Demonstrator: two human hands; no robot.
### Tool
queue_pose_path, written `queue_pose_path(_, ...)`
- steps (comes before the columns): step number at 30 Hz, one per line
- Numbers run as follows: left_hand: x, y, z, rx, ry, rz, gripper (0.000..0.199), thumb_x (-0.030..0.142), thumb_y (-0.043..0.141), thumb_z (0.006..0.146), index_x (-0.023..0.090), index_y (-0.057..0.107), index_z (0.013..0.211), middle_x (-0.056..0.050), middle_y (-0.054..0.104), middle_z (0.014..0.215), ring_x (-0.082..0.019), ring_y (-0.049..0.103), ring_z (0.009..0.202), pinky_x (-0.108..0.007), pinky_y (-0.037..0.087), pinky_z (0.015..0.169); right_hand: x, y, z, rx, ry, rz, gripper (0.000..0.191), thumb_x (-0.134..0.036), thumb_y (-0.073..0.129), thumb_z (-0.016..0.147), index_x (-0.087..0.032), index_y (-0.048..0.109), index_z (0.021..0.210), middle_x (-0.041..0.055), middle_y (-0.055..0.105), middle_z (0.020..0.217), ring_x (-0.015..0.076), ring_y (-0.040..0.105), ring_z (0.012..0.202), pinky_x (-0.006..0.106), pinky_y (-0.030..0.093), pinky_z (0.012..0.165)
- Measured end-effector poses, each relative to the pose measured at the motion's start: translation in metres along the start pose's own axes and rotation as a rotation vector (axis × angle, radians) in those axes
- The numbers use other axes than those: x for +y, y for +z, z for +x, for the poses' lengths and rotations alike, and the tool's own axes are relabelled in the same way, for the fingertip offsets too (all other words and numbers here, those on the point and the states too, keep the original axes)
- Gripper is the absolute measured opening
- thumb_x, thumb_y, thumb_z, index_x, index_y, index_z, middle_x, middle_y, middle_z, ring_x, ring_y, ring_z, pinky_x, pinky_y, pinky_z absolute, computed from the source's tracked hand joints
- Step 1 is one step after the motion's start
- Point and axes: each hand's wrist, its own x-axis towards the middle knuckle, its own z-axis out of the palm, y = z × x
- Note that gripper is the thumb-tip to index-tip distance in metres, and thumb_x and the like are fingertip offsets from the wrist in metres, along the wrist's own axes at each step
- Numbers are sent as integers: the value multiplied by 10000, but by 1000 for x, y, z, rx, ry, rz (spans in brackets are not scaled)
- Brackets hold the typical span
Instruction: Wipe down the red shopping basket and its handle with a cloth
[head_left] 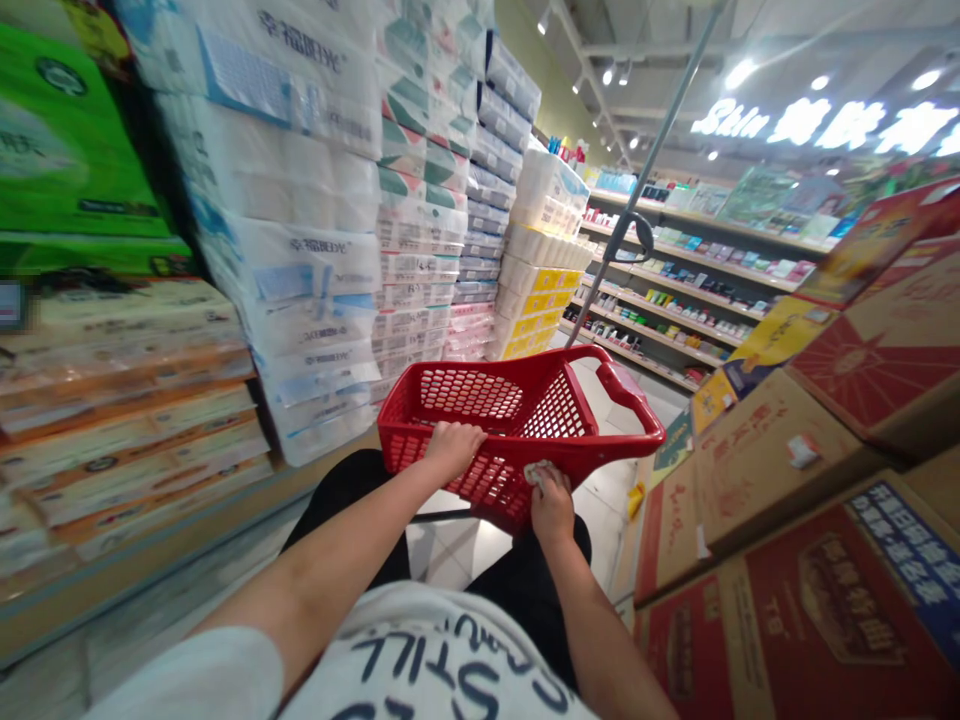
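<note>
The red plastic basket [480,395] hangs at centre frame, just in front of you. It looks light and stiff, with mesh walls that give little to pinch, so the thick rim [397,410] or the red handle [630,395] at the far end offers the surest hold. Your left hand [454,448] clenches the rim, fingers curled over it. Your right hand [551,508] grips a small pale scrap [541,473] against the basket. Packs of toilet paper [300,270] tower at left.

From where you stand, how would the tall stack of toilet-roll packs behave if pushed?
The toilet-roll packs are probably light for their size and squashy, as the wrap bulges over soft rolls. Stacked this high, they could lean or slide on their slippery wrap.
</note>
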Motion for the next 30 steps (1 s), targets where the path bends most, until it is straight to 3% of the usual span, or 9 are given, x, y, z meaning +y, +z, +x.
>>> queue_pose_path(7,-2,6,2,25,2,-2,408,392,252,966,216,614,904,-70,694,878,-214,609,852,-369,343,747,-8,-7,4,-55,26,-43,343,-91,440,772,-238,659,990,77,634,1006,230,529,965,359,447,836)
queue_pose_path(12,-4,9,2,32,4,1,412,392,247,967,220,615,901,-66,684,862,-205,606,847,-363,337,762,-22,-37,38,132,-140,57,299,-97,458,807,-209,674,979,75,639,1013,217,527,988,370,433,901)
queue_pose_path(15,-5,10,2,27,8,-5,419,397,237,967,219,612,903,-63,681,867,-204,597,837,-369,333,765,-23,-58,64,251,-82,-18,356,-105,447,820,-197,654,1095,97,608,1119,236,499,1064,401,399,945)
queue_pose_path(23,-25,13,21,19,68,-13,378,351,272,959,251,625,868,-33,684,940,-191,556,963,-388,304,861,-15,-83,87,98,-88,-198,389,-127,519,790,-278,629,1131,32,634,1173,293,421,1185,495,233,1024)
queue_pose_path(30,-66,5,40,15,-22,3,270,297,378,909,288,639,978,-53,673,1008,-230,523,1035,-415,313,883,-32,-79,91,-29,-246,-148,483,-116,496,776,-269,578,1226,25,597,1243,254,473,1155,419,289,1024)
